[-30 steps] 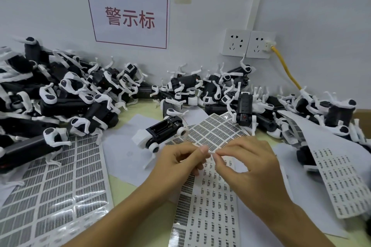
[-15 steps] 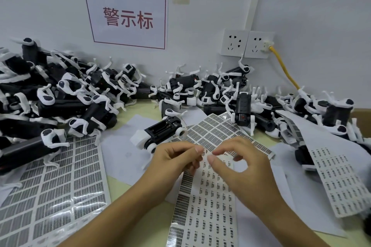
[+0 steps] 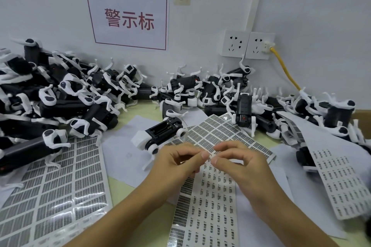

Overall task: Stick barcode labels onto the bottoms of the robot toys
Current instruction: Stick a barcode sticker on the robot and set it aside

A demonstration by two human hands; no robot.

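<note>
Label sheet (image 3: 208,202): lies flat on the table nearest the viewer, under and just beyond both hands; small printed barcodes in rows, some cells at its left edge already bare.
Left hand (image 3: 176,163): above the sheet, fingers curled, thumb and forefinger tips pressed together toward the right hand.
Right hand (image 3: 239,163): facing the left, thumb and forefinger tips closed together, other fingers curled loosely.
Label (image 3: 209,158): a tiny pale scrap seen between the two pairs of fingertips, held above the sheet; which hand holds it cannot be told.
Spent sheet (image 3: 56,186): at left on the table, glossy grid with most cells peeled.
Second sheet (image 3: 220,136): beyond the hands, grid of grey cells, partly under the fingers.
Right sheet (image 3: 345,182): printed labels, draped over toys at right.
Toy (image 3: 160,132): lies just beyond the left hand, underside up, black body, white wheels, apart from the fingers.
Toy piles (image 3: 60,94): black and white, heaped along the wall from left to right.
Sign (image 3: 128,18): on the wall, red characters in a red border.
Sockets (image 3: 248,45): on the wall at right, a yellow cable (image 3: 285,70) plugged in.
</note>
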